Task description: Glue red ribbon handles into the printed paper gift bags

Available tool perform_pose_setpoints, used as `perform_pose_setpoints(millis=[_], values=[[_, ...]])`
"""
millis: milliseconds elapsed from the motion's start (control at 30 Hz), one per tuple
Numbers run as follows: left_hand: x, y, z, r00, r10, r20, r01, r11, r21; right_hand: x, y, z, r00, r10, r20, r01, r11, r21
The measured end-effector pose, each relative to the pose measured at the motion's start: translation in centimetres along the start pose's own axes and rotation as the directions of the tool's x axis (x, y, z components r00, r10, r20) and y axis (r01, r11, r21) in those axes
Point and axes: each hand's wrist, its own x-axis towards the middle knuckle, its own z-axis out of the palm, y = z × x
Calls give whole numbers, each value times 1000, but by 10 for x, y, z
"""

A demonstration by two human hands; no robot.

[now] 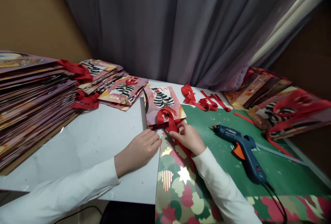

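The right hand [188,137] is half-curled, thumb and fingers parted at the ribbon [171,124]; I cannot tell whether it is pinched. At its 9 o'clock, the left hand [139,151] has bent fingers near the bag's lower edge (anything inside them is hidden). The bag [164,101] lies flat at 11 o'clock from the right hand, the ribbon looped over its lower part. At the right hand's 3 o'clock, a glue gun [248,149] lies on a green mat [207,127]. Farther out on the desk [103,141], a tall stack [33,96] rises at the bag's 9 o'clock.
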Motion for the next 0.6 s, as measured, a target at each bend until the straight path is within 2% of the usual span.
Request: perform_pose_setpoints(millis=[67, 100, 200, 233, 300, 367, 433, 500, 600], values=[[1, 0, 9, 998, -55, 43, 57, 998, -29, -1, -5, 3, 997, -73, 8, 74, 985, -158], [3, 1, 13, 995, -76, 62, 78, 997, -18, -1, -9, -1, 993, -114, 43, 119, 979, -165], [11, 4, 23, 979, -112, 170, 93, 989, 113, 8, -35, -35, 965, -245, 90, 248, 968, -30], [15, 5, 25, 970, -118, 215, 84, 983, 161, 16, -47, -50, 959, -278, 49, 279, 960, -3], [22, 7, 27, 954, -125, 273, 66, 974, 216, 38, -73, -76, 951, -306, -49, 303, 951, -65], [28, 8, 27, 947, -142, 286, 80, 972, 220, 67, -96, -90, 952, -295, -80, 280, 947, -156], [32, 8, 24, 937, -204, 285, 148, 967, 206, 95, -111, -89, 977, -208, -49, 201, 972, -126], [34, 7, 22, 910, -296, 289, 252, 951, 180, 115, -118, -78, 994, -107, 33, 108, 993, -56], [36, 2, 21, 871, -396, 291, 376, 918, 124, 117, -115, -63, 991, -74, 111, 72, 997, 23]])
